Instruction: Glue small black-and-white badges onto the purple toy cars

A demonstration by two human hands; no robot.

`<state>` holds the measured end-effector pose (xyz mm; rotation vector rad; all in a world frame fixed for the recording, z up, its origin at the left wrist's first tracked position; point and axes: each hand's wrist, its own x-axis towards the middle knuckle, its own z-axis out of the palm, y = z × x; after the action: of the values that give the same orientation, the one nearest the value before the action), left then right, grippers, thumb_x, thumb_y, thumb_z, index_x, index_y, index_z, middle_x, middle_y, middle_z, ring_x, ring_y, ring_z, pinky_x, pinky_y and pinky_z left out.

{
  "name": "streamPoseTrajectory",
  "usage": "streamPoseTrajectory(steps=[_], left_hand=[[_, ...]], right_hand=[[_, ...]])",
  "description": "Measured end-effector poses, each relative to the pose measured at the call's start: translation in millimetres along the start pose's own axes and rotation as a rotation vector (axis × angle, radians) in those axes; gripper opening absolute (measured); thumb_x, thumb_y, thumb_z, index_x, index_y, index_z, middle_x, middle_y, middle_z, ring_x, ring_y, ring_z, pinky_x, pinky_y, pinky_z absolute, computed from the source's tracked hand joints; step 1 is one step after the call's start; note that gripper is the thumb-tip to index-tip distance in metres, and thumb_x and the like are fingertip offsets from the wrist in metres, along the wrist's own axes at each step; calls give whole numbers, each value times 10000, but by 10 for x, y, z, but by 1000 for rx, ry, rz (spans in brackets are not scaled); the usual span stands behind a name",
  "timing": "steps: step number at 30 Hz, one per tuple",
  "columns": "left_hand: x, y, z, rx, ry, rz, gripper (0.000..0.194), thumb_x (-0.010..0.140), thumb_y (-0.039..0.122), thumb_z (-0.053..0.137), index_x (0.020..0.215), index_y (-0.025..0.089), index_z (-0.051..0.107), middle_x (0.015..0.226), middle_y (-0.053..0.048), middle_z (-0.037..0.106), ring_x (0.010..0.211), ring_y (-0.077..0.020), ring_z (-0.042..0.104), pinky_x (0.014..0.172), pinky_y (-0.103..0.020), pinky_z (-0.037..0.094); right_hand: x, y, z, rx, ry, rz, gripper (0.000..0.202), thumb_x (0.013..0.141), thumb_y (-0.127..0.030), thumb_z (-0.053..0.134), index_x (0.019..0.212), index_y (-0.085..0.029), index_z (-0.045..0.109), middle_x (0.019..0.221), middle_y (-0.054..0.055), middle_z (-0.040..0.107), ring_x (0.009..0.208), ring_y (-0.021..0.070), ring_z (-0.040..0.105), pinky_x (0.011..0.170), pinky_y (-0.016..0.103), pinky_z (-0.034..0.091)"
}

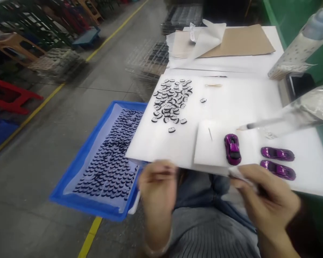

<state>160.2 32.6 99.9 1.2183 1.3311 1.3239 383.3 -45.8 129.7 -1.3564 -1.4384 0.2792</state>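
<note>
Just past the table's front edge, my left hand (pixel 158 188) is blurred, its fingers curled together in a pinch. What they hold, if anything, I cannot make out. My right hand (pixel 269 197) is closed on a white cloth or tissue (pixel 240 174), pinched between thumb and fingers. Beyond it, a purple toy car (pixel 232 149) lies on a white foam pad (pixel 210 150) beside a thin needle-like stick (pixel 210 134). Two more purple toy cars (pixel 277 154) lie to the right. Many small dark curved pieces (pixel 171 100) are spread over the table's left half.
A blue tray (pixel 88 211) with rows of dark pieces stands low on the left. Clear bottles (pixel 296 48) and a dark-screened device (pixel 298 87) line the right side. Cardboard (pixel 242 41) lies at the back. A pen-like tool (pixel 254 125) points toward the cars.
</note>
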Motion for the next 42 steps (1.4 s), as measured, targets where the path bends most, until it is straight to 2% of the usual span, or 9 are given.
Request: streamPoseTrajectory(steps=[3, 5, 7, 13, 19, 22, 26, 30, 42], left_hand=[[-168, 197, 697, -348, -278, -212, 524, 672, 734, 831, 640, 223, 718, 666, -11, 633, 575, -141, 611, 547, -283, 559], [-188, 322, 929, -611, -426, -403, 395, 607, 559, 957, 646, 214, 767, 686, -12, 669, 599, -118, 627, 564, -226, 553], [-185, 407, 1007, -726, -497, -483, 287, 609, 441, 990, 702, 231, 818, 706, -11, 713, 634, -101, 650, 604, -181, 558], [-182, 429, 974, -805, -534, -525, 270, 658, 360, 984, 857, 229, 858, 809, -14, 804, 729, -72, 712, 702, -95, 567], [-80, 363, 929, -898, -676, -554, 289, 702, 409, 955, 871, 198, 853, 828, -32, 819, 784, -106, 758, 794, -154, 607], [-80, 337, 909, -871, -689, -545, 297, 665, 422, 971, 863, 234, 854, 803, -18, 818, 737, -100, 750, 751, -155, 605], [-123, 338, 912, -833, -667, -549, 243, 681, 383, 967, 844, 241, 855, 742, -19, 800, 675, -107, 731, 747, -187, 604], [-134, 342, 931, -819, -625, -556, 266, 650, 379, 983, 831, 231, 856, 745, -19, 796, 670, -82, 715, 681, -124, 566], [-111, 376, 931, -792, -653, -564, 274, 648, 364, 986, 843, 219, 859, 794, -46, 821, 742, -116, 761, 739, -144, 610]], right_hand=[[202, -156, 173, -34, 19, -134, 205, 871, -112, 778, 1039, -206, 709, 852, 31, 738, 697, 154, 701, 568, 245, 582], [246, -146, 139, -121, 66, -196, 175, 891, -71, 729, 1024, -182, 706, 850, 36, 724, 688, 131, 691, 556, 218, 571], [233, -108, 69, -253, 129, -279, 158, 895, -38, 702, 993, -161, 712, 816, 33, 705, 659, 118, 678, 544, 207, 561], [211, -24, -77, -442, 117, -453, 128, 924, -53, 687, 1007, -142, 726, 783, 35, 699, 595, 129, 642, 556, 266, 564], [348, 54, -212, -104, 150, -177, 174, 932, -81, 685, 1055, -197, 725, 844, 21, 668, 699, 120, 642, 543, 219, 530], [419, -6, -137, 20, 78, -147, 175, 969, -103, 620, 1068, -196, 730, 831, 16, 623, 677, 104, 615, 539, 209, 511], [421, -131, -34, -159, 16, -275, 170, 968, -94, 586, 1066, -144, 715, 884, 43, 558, 644, 89, 554, 507, 206, 477], [339, -169, -152, -314, -81, -381, 173, 972, -88, 560, 1092, -123, 679, 901, 56, 583, 604, 81, 515, 496, 217, 462], [306, -166, -354, -368, -90, -329, 142, 972, -100, 590, 1061, -153, 687, 891, 39, 610, 625, 84, 566, 531, 216, 490]])
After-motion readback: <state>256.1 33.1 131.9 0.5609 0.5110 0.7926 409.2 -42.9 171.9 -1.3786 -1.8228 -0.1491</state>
